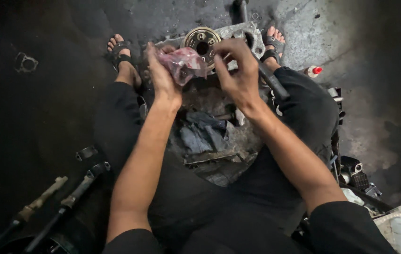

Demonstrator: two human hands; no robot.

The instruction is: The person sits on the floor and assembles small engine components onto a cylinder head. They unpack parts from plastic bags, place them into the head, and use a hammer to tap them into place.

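1. A crumpled pink plastic bag (184,63) is pinched in the left hand (162,75), fingers closed on it; the bag is held in the air at about 12 o'clock from the body, just in front of the round metal part (202,43)

2. The right hand (238,70) is held just right of the bag with its fingers curled toward the bag's edge and the round part; whether those fingers are clamped on anything cannot be told, since the tips are hidden behind the hand

3. The round part sits on a grey engine casing (250,35) lying on the floor (45,103) between the two sandalled feet (119,51), at 12 o'clock

4. Whatever small pieces the bag may contain could be spilled if it is torn or tipped; they would be hard to find on the dark, oily floor

5. Grit could be carried into the open centre of the round part, because the hands and the surroundings look greasy and dirty

6. A grip could be lost on the thin plastic, since it is held by a pinch only and oil would make it slippery

7. The bare toes beside the casing could be struck if the casing or the dark bar (271,77) at 1 o'clock is shifted or dropped

8. The long tools (64,200) at 8 o'clock and the loose parts (358,171) at 4 o'clock lie close to the legs and could be knocked or knelt upon when the posture is changed
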